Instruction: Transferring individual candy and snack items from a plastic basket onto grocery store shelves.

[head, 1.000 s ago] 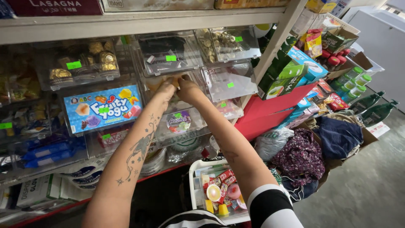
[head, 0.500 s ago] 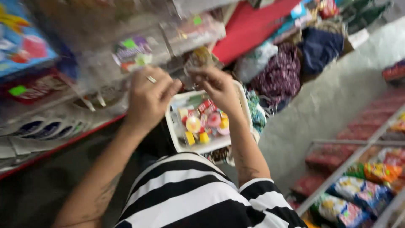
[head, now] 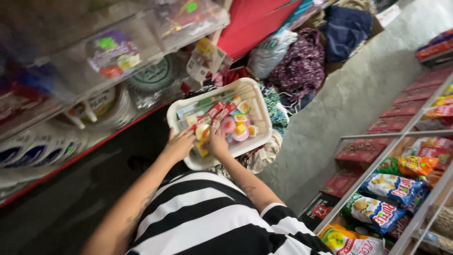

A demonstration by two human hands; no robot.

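Observation:
A white plastic basket (head: 257,97) sits low in front of me, filled with several small snack packs and round jelly cups in red, pink and yellow. My left hand (head: 179,145) reaches in over its near rim. My right hand (head: 218,143) is beside it, inside the basket. The fingers of both hands meet on a small round yellowish snack cup (head: 202,132) at the near end of the basket. My striped black-and-white shirt (head: 207,217) fills the bottom of the view.
Shelves on the left hold clear tubs of sweets (head: 113,52) and white bottles (head: 37,146), edged by a red rail. Bags of clothes (head: 302,66) lie beyond the basket. A wire rack with snack bags (head: 391,189) stands at the right, across a grey concrete floor (head: 349,104).
My hands came down from the clear tubs on the shelf into the white basket, bringing a small item. The view has tilted downward and to the right.

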